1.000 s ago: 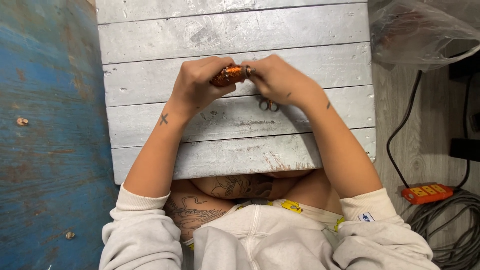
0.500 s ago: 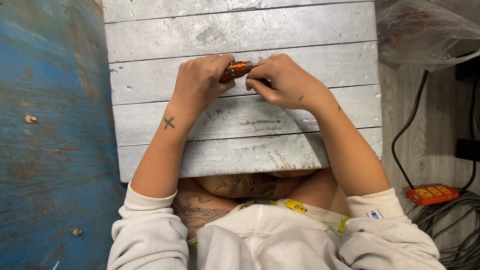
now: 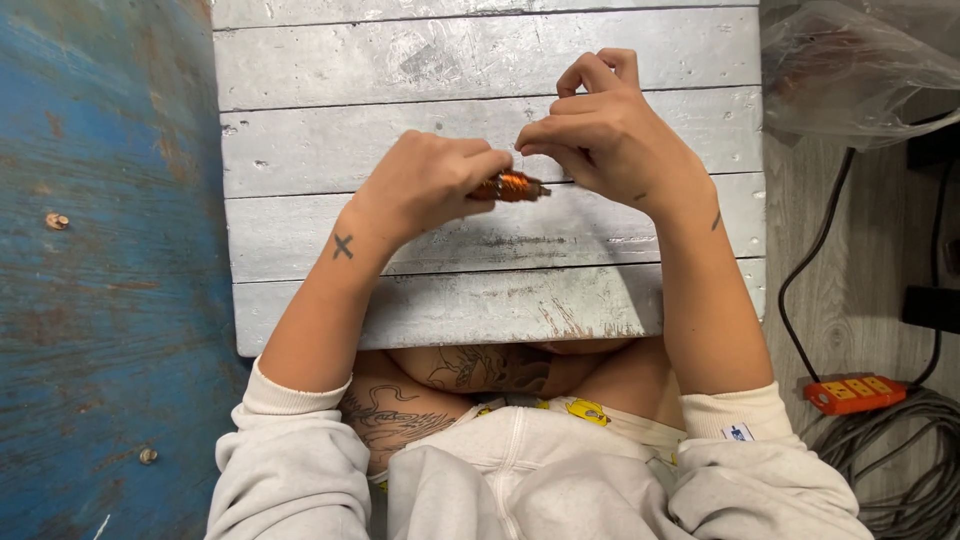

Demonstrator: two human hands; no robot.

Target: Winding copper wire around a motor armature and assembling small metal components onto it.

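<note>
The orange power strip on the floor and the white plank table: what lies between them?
In the head view, a black cable runs over bare grey floor between the orange power strip and the table.

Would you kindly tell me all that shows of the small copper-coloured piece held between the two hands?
The small copper-coloured coil looks like fine orange-brown wire wound round a short core, glossy and ribbed. It lies roughly level above the grey-painted plank table. The left hand grips its left end, hiding that part; a dark tip juts out at the right, where the right hand pinches just above it with its fingers.
</note>
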